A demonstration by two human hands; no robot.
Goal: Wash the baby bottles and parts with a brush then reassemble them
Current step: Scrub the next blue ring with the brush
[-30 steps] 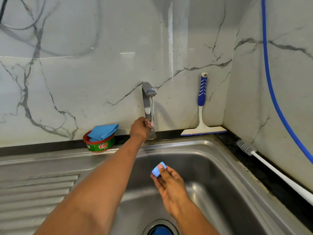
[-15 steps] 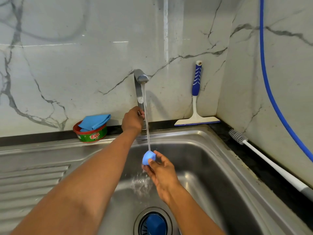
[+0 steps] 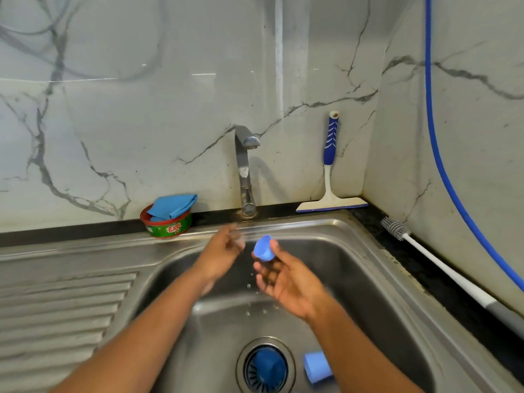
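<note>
We've got the small blue cap [image 3: 263, 249] pinched at the fingertips of our right hand [image 3: 283, 276], dripping over the sink [image 3: 354, 279], just near of the faucet [image 3: 245, 171]. Our left hand [image 3: 224, 248] is blurry but looks loose and empty. The cap is probably light, stiff plastic and slippery when wet, so we'd grip the side walls. There's plenty of basin room below, though another blue piece [image 3: 317, 367] lies by the drain [image 3: 265, 367]. The bottle brush [image 3: 396, 229] sits far right on the counter.

Steel sink [image 3: 71, 293] in dark counter [image 3: 71, 232]: bears tub [image 3: 167, 226] at back edge, squeegee [image 3: 331, 204] and brush [image 3: 442, 266] on counter, cap [image 3: 317, 367] beside drain [image 3: 265, 367].
</note>
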